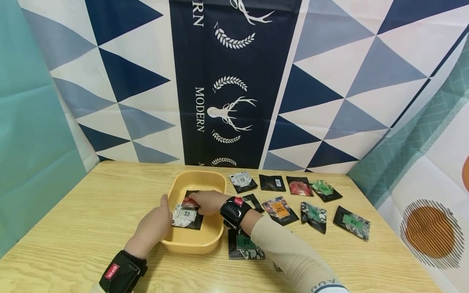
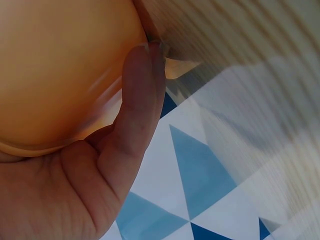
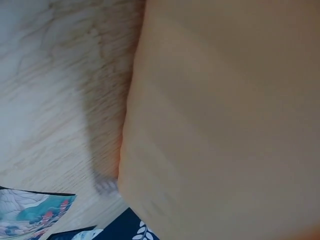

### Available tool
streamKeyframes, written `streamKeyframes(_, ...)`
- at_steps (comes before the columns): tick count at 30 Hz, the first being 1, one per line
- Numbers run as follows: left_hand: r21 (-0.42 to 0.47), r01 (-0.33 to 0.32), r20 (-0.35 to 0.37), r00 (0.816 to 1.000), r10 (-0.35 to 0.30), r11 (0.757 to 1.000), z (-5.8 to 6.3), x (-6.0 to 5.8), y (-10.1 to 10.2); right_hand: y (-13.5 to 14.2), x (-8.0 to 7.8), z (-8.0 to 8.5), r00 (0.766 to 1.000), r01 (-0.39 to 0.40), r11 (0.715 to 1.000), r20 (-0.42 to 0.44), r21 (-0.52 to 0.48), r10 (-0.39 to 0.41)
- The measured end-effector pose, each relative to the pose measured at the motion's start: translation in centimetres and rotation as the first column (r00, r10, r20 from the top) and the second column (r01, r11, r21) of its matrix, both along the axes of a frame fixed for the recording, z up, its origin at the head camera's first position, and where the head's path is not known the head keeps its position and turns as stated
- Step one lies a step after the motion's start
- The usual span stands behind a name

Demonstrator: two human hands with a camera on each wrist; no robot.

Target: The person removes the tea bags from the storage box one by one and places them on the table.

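The yellow plastic basin (image 1: 193,247) stands on the table. My left hand (image 1: 155,221) holds it by its left side; the left wrist view shows the fingers (image 2: 142,95) along the outer wall of the basin (image 2: 60,65). My right hand (image 1: 209,202) reaches over the right rim and pinches a black packet with a red picture (image 1: 189,202) inside; its fingertips are partly hidden. Just in front, a black-and-white packet (image 1: 185,217) lies in the basin, overlapped with the red one. The right wrist view is mostly filled by the basin wall (image 3: 215,120).
Right of the basin lie several flat packets, among them a white-labelled one (image 1: 242,181), a plain black one (image 1: 272,183), an orange-labelled one (image 1: 280,210) and green-labelled ones (image 1: 352,222). My right forearm partly covers another green-labelled packet (image 1: 245,243). A patterned cloth (image 1: 227,81) hangs behind the table.
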State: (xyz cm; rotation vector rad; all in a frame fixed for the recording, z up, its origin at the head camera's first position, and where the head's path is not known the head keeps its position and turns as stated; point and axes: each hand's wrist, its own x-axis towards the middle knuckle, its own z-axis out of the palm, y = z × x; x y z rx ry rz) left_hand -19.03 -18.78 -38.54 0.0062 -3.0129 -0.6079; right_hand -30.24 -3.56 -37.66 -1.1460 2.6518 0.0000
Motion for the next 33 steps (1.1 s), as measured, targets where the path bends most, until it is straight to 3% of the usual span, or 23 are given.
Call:
streamKeyframes(5, 0.004, 0.006, 0.003, 1.000, -0.006, 1.000, -0.3, 0.0, 0.1, 0.1, 0.6, -0.2, 0.999, 0.034, 0.999, -0.010, -0.014, -0.034)
streamKeyframes(20, -0.001, 0.008, 0.004, 1.000, -0.008, 1.000, -0.3, 0.1, 0.3, 1.3, 2.5, 2.1, 0.987, -0.074, 0.995, -0.147, -0.063, 0.064)
streamKeyframes(33, -0.012, 0.010, 0.005, 1.000, -0.010, 1.000, -0.3, 0.1, 0.0, 4.4, 4.9, 5.8, 0.965, -0.116, 0.984, -0.248, -0.133, 0.081)
